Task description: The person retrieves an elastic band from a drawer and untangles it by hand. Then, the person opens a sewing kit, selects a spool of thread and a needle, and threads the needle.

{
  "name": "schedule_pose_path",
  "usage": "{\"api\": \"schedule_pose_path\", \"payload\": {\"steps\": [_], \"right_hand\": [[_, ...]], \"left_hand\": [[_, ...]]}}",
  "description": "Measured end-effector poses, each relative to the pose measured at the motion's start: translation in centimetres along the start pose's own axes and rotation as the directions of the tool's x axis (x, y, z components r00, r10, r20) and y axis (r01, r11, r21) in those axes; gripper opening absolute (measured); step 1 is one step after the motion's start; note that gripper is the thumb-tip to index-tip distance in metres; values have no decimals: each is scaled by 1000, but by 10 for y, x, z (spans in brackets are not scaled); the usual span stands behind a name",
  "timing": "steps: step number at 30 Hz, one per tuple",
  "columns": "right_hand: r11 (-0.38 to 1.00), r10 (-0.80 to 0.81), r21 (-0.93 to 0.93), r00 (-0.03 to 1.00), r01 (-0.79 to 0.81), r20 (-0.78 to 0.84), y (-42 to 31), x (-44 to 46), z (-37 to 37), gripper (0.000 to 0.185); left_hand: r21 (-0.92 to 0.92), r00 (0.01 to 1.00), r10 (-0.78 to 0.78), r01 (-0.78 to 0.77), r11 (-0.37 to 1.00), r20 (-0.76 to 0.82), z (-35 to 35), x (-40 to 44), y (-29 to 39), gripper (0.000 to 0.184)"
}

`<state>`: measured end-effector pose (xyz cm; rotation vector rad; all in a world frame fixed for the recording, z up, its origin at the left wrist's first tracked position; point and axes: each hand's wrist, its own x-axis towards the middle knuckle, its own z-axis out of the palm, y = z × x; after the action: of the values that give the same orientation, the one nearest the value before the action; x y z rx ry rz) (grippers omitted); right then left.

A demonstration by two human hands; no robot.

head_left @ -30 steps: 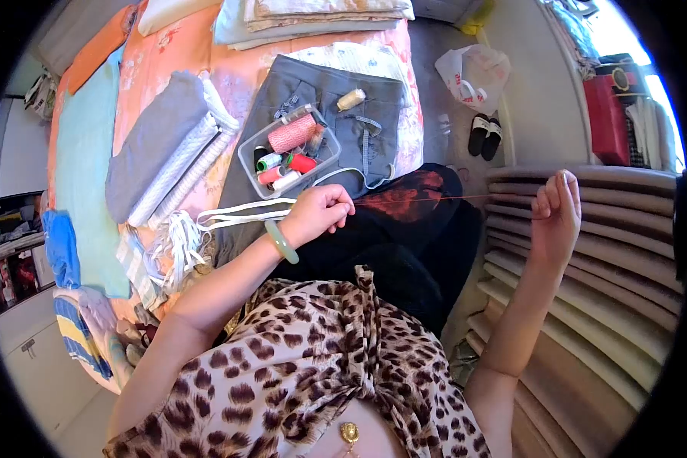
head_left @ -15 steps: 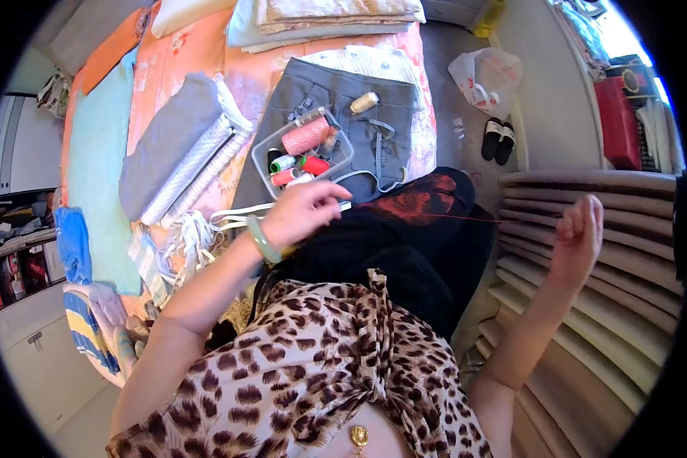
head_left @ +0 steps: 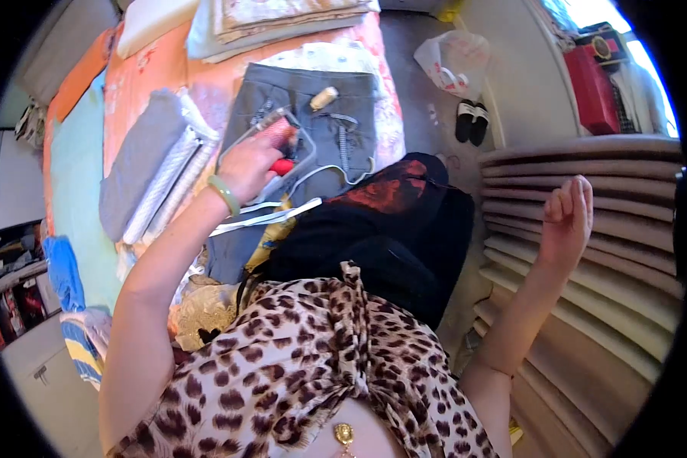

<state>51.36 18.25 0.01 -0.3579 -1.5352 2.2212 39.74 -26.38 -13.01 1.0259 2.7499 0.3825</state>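
Observation:
My left hand (head_left: 253, 162), with a pale green bangle at the wrist, reaches into a clear plastic box (head_left: 307, 156) of thread spools. Its fingertips are at the pink spool (head_left: 279, 126), partly hidden, so their grip is unclear. A red spool (head_left: 282, 166) sits just beside the hand. Out to the right, my right hand (head_left: 569, 210) is raised and closed in a pinch, where a thin red thread ran half a second ago; the thread is barely visible now. The box rests on dark grey folded trousers (head_left: 256, 84).
A cream spool (head_left: 324, 98) and a white drawcord (head_left: 336, 169) lie on the trousers. Folded grey cloth (head_left: 141, 160) is on the bed to the left. White straps (head_left: 271, 217) lie near my lap. Stacked padded layers (head_left: 580, 282) stand beside my right arm.
My left hand has moved from above my lap, left and forward into the box of spools. The right hand stays raised and pinched. The view has shifted slightly.

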Motion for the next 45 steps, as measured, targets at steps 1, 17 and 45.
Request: {"api": "schedule_pose_path", "payload": {"steps": [1, 17, 45], "right_hand": [[999, 22, 22, 999, -23, 45, -3, 1, -3, 8], [992, -123, 63, 974, 113, 188, -31, -5, 20, 15], [985, -127, 167, 840, 45, 527, -92, 34, 57, 22]], "left_hand": [[13, 1000, -1, 1, 1000, -13, 2, 0, -1, 17], [-828, 918, -383, 136, 544, -100, -101, -40, 23, 31], [-878, 813, 474, 453, -152, 338, 19, 105, 174, 36]]}}
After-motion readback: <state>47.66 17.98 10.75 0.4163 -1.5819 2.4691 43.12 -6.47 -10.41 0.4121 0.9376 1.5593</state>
